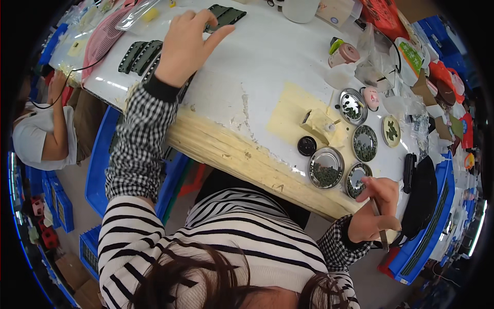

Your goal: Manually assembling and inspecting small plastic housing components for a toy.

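My left hand [187, 47] reaches over the far left of the white table, thumb and forefinger apart with nothing between them. Just beyond its fingers lie dark green strip-like boards [226, 17]; whether a fingertip touches them I cannot tell. More such boards [140, 56] lie left of the wrist, partly hidden by my arm. At the near right edge, my right hand [378, 208] is closed on a slim metal tool like a pair of tweezers [383, 234]. Beside it stands a round metal dish [355, 180] with small dark green pieces.
More metal dishes [326, 168] of small pieces stand near a yellowish block [321, 125] and a black round cap [307, 146]. Bottles [345, 54] and plastic bags crowd the right side. A blue bin [100, 170] sits below the table's left edge; another person [46, 134] sits at left.
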